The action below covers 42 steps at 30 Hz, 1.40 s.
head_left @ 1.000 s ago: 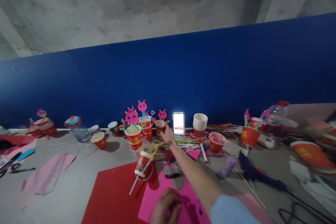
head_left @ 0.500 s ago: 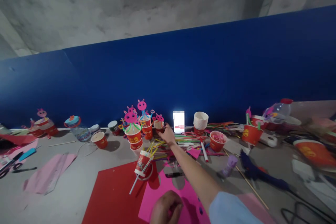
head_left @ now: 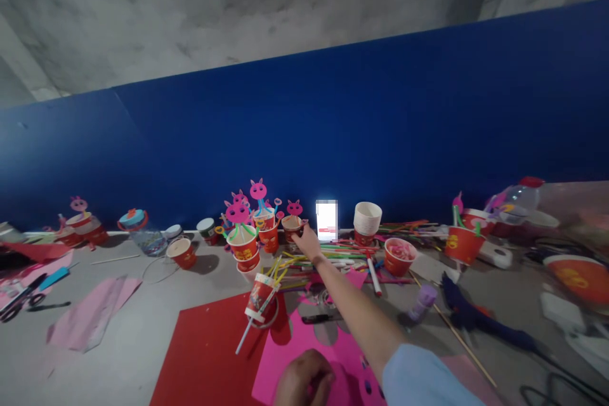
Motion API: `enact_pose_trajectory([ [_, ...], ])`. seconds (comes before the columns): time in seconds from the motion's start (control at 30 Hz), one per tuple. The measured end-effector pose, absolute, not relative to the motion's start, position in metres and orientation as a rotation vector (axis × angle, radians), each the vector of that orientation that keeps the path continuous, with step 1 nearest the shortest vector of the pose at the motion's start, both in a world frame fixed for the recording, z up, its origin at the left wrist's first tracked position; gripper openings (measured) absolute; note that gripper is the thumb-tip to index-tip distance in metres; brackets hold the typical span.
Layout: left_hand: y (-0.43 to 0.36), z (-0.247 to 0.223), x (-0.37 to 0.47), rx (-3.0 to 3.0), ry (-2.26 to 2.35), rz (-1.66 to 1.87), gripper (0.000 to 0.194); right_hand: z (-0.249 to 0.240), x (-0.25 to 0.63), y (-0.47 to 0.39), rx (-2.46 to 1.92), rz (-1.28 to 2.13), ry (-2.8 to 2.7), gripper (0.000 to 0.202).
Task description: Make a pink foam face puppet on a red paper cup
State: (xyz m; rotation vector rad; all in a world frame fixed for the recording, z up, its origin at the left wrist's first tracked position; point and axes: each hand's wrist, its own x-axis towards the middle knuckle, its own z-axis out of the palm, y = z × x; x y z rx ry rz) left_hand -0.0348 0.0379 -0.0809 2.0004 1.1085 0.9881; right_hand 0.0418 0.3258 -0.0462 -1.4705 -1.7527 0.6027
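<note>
- Left of the small cup, a taller cluster of cups (head_left: 243, 252) stands close by; a nudge might topple it.
- The small red cup (head_left: 288, 235) sits by the blue partition (head_left: 333, 127). Light, I'd say, and easily dented; gentlest held low round its wall.
- Its pink head (head_left: 294, 207) looks flimsy, no handle.
- The left hand (head_left: 304, 377) curls loosely over the pink sheet (head_left: 267, 375); can't tell if it's empty.
- The right hand (head_left: 307, 242) pinches the cup's right side, near the rim.
</note>
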Motion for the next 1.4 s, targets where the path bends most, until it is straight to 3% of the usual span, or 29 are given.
enact_pose_trajectory([
  [0.23, 0.037, -0.078, -0.033, 1.985, 1.135, 0.996, 0.016, -0.048, 0.034, 0.322, -1.518, 0.54, -1.69, 0.034],
  [0.43, 0.037, -0.081, -0.034, 1.98, 1.151, 0.964, 0.015, -0.044, 0.035, 0.32, -1.583, 0.521, -1.662, 0.069],
  [0.5, 0.037, -0.08, -0.034, 1.98, 1.153, 0.954, 0.015, -0.043, 0.036, 0.32, -1.598, 0.528, -1.674, 0.065],
  [0.67, 0.036, -0.079, -0.034, 1.979, 1.155, 0.947, 0.014, -0.045, 0.038, 0.324, -1.569, 0.551, -1.749, 0.033],
  [1.4, 0.035, -0.068, -0.032, 1.993, 1.175, 0.944, 0.012, -0.02, 0.049, 0.296, -1.564, 0.542, -1.872, 0.034],
])
